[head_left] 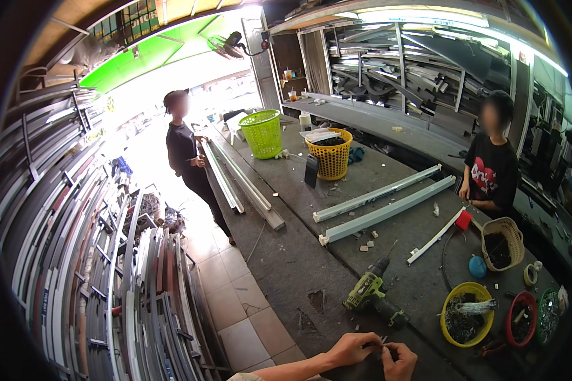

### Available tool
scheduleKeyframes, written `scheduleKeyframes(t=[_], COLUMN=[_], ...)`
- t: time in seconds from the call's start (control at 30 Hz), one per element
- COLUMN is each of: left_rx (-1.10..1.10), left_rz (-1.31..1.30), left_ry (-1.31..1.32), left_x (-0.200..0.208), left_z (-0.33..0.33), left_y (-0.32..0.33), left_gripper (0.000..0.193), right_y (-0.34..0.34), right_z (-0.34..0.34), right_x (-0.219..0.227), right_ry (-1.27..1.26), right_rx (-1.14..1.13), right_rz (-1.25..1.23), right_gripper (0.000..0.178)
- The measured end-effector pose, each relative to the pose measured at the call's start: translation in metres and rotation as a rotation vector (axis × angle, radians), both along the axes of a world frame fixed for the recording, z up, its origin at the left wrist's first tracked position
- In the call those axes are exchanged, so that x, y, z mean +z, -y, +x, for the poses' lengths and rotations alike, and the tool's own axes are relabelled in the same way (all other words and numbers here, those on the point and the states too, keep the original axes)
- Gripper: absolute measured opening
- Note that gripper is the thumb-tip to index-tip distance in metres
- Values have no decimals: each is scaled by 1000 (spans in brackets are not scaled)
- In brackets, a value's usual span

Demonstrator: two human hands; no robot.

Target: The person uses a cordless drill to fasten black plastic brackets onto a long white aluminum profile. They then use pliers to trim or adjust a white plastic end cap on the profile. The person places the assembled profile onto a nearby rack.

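Note:
At the table's near edge my left hand (pixel 351 349) and my right hand (pixel 398 362) meet, fingers pinched together. Between their fingertips is a small light piece, too small to name. Just beyond them a green and black cordless drill (pixel 375 289) lies on its side on the dark work table (pixel 286 267), its bit pointing away from me. To the right of my hands stands a yellow basket (pixel 467 314) of small metal parts. Beside it are a red basket (pixel 521 319) and a green basket (pixel 548 316), also holding small parts.
Two pale metal profiles (pixel 388 209) lie across the table. Farther back are a lime basket (pixel 260 134), a yellow basket (pixel 328 154) and an upright phone (pixel 311 170). One person (pixel 183 140) stands at the left side, another (pixel 491 152) at the right. Racked profiles (pixel 102 273) fill the left.

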State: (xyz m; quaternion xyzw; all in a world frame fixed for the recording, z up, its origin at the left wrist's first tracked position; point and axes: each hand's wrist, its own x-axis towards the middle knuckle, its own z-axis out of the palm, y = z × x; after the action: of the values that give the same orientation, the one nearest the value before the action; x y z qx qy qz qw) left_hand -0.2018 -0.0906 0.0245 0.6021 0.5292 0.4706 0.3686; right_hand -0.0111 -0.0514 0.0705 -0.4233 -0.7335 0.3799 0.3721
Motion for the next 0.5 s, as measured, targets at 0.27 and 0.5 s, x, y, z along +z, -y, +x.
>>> scheduleKeyframes(t=[0.27, 0.5], left_rx=[-4, -26], left_rz=[-5, 43], left_ry=[-33, -54], left_x=[-3, -8], left_z=[0, -2], left_y=[-1, -2], left_gripper=[20, 21], right_y=[-1, 2], right_z=[1, -1], right_x=[1, -2], right_ry=[20, -15], right_rx=[50, 27], right_rz=[55, 45], right_gripper=[14, 14])
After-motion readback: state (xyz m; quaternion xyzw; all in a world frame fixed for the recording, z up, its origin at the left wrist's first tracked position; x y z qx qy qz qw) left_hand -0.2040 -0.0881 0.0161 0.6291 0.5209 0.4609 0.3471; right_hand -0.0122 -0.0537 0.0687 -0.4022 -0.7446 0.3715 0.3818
